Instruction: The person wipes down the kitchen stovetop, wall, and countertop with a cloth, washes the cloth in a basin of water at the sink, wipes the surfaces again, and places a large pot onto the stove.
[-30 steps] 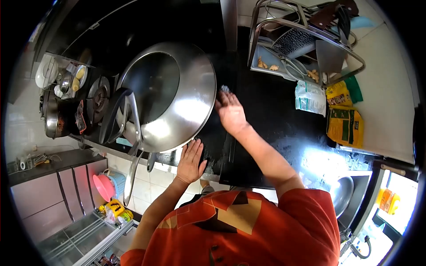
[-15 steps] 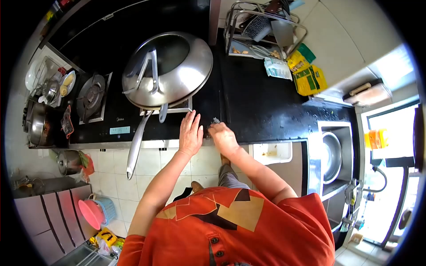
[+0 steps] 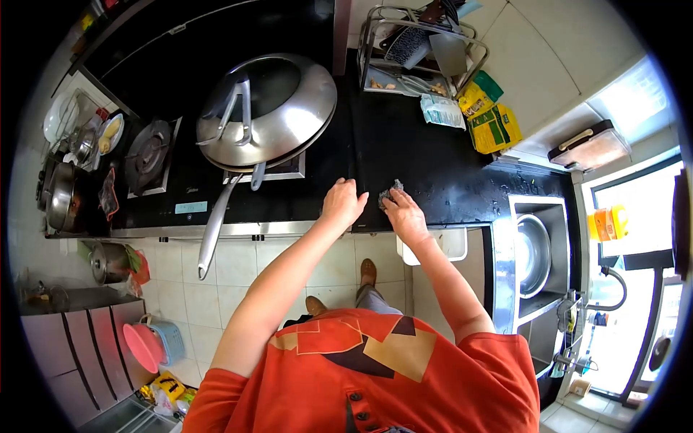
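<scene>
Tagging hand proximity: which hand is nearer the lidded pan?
Left. The left hand is at the worktop's near edge, right of the lidded pan; the right hand is farther right, on a grey wad.

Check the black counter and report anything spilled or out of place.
Scattered wet-looking spots mark the black counter beside the sink, possibly splashed water. They look odd against the smooth, dark surface. Nothing else clearly stands out.

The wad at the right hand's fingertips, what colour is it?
The wad is grey, seen best in the head view.
</scene>
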A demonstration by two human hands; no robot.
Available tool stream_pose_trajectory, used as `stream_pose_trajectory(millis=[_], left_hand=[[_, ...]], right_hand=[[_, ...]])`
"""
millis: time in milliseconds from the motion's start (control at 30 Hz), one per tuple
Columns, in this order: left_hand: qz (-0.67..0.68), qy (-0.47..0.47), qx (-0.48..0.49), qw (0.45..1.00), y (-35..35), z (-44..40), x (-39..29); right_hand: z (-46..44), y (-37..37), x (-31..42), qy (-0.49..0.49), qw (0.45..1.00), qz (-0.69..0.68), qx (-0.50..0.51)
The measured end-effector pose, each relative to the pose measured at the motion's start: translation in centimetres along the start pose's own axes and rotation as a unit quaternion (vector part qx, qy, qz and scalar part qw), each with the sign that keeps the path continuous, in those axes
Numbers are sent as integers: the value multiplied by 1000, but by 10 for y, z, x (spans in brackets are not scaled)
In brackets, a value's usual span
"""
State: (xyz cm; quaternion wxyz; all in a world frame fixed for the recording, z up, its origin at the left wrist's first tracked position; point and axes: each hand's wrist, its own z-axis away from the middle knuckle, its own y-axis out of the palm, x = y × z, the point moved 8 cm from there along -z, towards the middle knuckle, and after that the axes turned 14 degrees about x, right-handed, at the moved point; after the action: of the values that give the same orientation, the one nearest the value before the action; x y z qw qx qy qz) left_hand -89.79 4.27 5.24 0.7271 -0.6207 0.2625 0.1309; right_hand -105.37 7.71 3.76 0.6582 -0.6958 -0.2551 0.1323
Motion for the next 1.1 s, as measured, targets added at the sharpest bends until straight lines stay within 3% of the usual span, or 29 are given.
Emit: stream_pose_trajectory(millis=[200,367,500,567,633,667,733,867,967,1000,1100], left_hand=[[-15,-166,118,979,22,-58,2],[-20,-248,89,964,-6,-48,15],[231,-254,23,939,-18,-30,39],[331,-246,-19,911,-26,-21,42],[339,-262,-10,903,-27,-18,39],[339,-267,0,902,-24,-18,39],[295,-265,17,918,-15,-21,47],[149,-222,19,963,-9,-34,58],[111,-205,17,972,7,-47,58],[108,-204,19,973,12,-49,53],[99,-191,50,975,29,-54,38]], right_hand=[[-83,-7,-69,-39,997,-24,-63],[-203,19,-94,-71,995,-49,-40],[-237,27,-81,-79,992,-50,-81],[-219,28,-65,-102,989,-68,-85],[-159,14,-31,-160,984,-62,-42],[-122,7,-11,-214,971,-79,-78],[-56,-4,17,-205,972,-101,-56],[-9,5,44,-130,988,-74,28],[-9,22,70,-124,992,-33,10],[-9,15,62,-107,994,-18,-24],[7,4,-40,61,994,41,-80]])
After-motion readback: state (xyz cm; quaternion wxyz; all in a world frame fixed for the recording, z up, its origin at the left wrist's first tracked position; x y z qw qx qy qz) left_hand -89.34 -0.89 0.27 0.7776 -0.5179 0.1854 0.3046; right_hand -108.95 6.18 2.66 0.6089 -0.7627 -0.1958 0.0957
